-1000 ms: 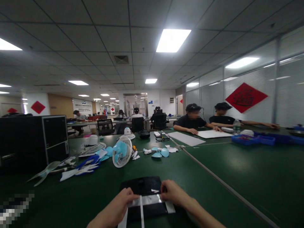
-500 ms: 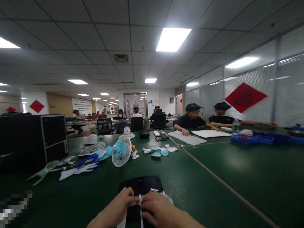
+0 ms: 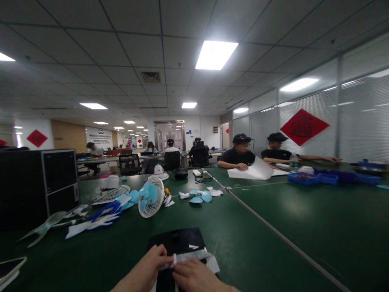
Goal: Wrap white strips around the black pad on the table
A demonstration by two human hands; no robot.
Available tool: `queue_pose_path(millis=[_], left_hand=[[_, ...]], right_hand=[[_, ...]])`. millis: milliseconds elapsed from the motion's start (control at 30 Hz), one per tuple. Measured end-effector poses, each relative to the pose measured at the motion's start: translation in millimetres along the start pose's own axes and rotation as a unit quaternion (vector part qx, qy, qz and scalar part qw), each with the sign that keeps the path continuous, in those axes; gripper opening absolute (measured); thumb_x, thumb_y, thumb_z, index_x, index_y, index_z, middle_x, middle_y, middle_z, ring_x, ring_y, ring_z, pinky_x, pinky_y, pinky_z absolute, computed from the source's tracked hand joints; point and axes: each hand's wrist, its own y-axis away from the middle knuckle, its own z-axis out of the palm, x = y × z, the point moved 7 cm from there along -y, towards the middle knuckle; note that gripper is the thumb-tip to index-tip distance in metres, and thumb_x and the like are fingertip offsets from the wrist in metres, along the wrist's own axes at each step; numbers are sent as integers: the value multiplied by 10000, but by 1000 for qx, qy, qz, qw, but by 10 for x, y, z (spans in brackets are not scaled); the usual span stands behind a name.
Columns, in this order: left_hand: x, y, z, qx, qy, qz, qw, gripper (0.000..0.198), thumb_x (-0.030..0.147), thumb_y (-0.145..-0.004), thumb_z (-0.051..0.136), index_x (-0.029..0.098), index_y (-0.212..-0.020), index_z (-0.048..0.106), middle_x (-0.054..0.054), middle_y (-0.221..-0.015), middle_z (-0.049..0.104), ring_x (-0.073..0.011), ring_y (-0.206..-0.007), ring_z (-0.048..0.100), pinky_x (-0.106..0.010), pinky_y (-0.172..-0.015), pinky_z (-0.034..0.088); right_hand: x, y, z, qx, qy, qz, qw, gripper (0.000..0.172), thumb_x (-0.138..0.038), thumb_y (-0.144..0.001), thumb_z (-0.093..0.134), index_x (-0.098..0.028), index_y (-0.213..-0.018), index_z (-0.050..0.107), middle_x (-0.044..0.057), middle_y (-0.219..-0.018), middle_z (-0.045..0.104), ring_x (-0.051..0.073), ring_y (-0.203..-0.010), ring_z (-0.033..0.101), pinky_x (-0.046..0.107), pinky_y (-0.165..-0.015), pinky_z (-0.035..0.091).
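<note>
In front of me on the green table lies a flat black panel-like thing (image 3: 179, 240); I cannot make out its kind. A whitish strip (image 3: 193, 255) of paper or tape runs across it, and a striped pale piece (image 3: 213, 263) sticks out at its right side. My left hand (image 3: 151, 263) is closed, thumb and index finger at the strip's left end. Just to its right, my right hand (image 3: 194, 275) has its fingers pressed together over the strip and the panel. The fingertips of both hands nearly meet, and what lies beneath them is partly hidden.
A fan head (image 3: 151, 196) with blue blades, loose blue blades (image 3: 200, 196) and blue-white gloves (image 3: 95, 223) lie beyond. A black computer case (image 3: 60, 178) stands left. A metal strip (image 3: 267, 221) crosses the table. Blue trays (image 3: 304, 178) and two people, one holding a white sheet (image 3: 253, 170), are opposite.
The view has turned slightly right. More of the whitish strip now shows across the panel, beyond my right hand. Across the table, a person has lifted and curled a white sheet.
</note>
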Motion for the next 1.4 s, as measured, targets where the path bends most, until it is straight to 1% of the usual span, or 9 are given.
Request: queue_pose_path(millis=[167, 300, 500, 600, 700, 967, 1200, 1300, 1400], left_hand=[[-28, -5, 14, 1, -15, -7, 1000, 529, 26, -683, 385, 312, -1054, 630, -13, -1033, 523, -177, -950, 461, -288, -825, 345], [-23, -5, 10, 1, -3, -4, 1000, 498, 56, -713, 396, 309, -1076, 626, -15, -1060, 515, -179, -957, 451, -289, -844, 342], [-17, -6, -2, 1, 22, -3, 1000, 503, 45, -723, 383, 287, -1091, 626, -24, -1047, 534, -173, -959, 469, -278, -855, 356], [-42, -3, -7, 10, 37, 1, 999, 518, 26, -725, 371, 281, -1103, 618, -24, -1046, 544, -165, -975, 485, -270, -871, 362], [-89, -5, 0, 19, 46, 1, 999, 505, 15, -733, 358, 276, -1071, 628, -19, -1030, 552, -155, -975, 498, -259, -874, 368], [-125, 10, -4, 37, 48, 5, 998, 441, 40, -760, 347, 248, -1018, 639, -23, -1028, 559, -151, -962, 505, -252, -865, 378], [-107, 10, -28, 28, 55, -7, 998, 429, 71, -784, 348, 263, -1035, 638, -18, -1049, 560, -149, -983, 510, -251, -897, 378], [-149, 30, -47, 28, 64, -15, 997, 381, 98, -790, 375, 258, -1018, 635, -14, -1070, 557, -150, -1000, 512, -254, -916, 375], [-207, 65, -65, 26, 79, -26, 996, 323, 134, -807, 393, 252, -995, 627, -12, -1080, 558, -154, -1000, 516, -260, -914, 378]], right_hand=[[-36, 27, 76, 6, 60, -40, 997, 245, -374, -939, 428, -197, -929, 598, 31, -972, 701, 160, -880, 614, 245, -747, 412], [15, 20, 137, -8, 43, -24, 999, 273, -425, -919, 459, -199, -910, 612, 24, -955, 702, 170, -928, 607, 249, -777, 409], [148, -19, 195, -31, -13, 51, 998, 489, -519, -851, 530, -159, -1180, 567, 100, -1207, 626, 245, -1067, 576, 318, -918, 413], [157, -10, 165, -24, -33, 60, 997, 588, -538, -866, 494, -146, -1304, 481, 121, -1311, 556, 263, -1151, 532, 346, -989, 384], [142, 19, 166, -16, -23, 49, 998, 634, -568, -867, 474, -135, -1329, 452, 133, -1346, 525, 265, -1187, 506, 344, -998, 382], [58, 78, 204, -1, 18, -3, 1000, 386, -458, -941, 403, -181, -1158, 561, 82, -1209, 635, 205, -1080, 578, 299, -923, 417], [141, 56, 56, -30, -67, 80, 994, 574, -524, -855, 517, -171, -1307, 490, 114, -1351, 528, 273, -1195, 507, 370, -1025, 365], [143, 122, -148, -36, -103, 100, 989, 560, -458, -876, 497, -174, -1356, 447, 115, -1365, 514, 265, -1228, 483, 365, -1053, 348], [151, 247, -416, -40, -129, 123, 983, 481, -394, -903, 454, -182, -1334, 479, 104, -1362, 518, 246, -1239, 477, 344, -1063, 344]])
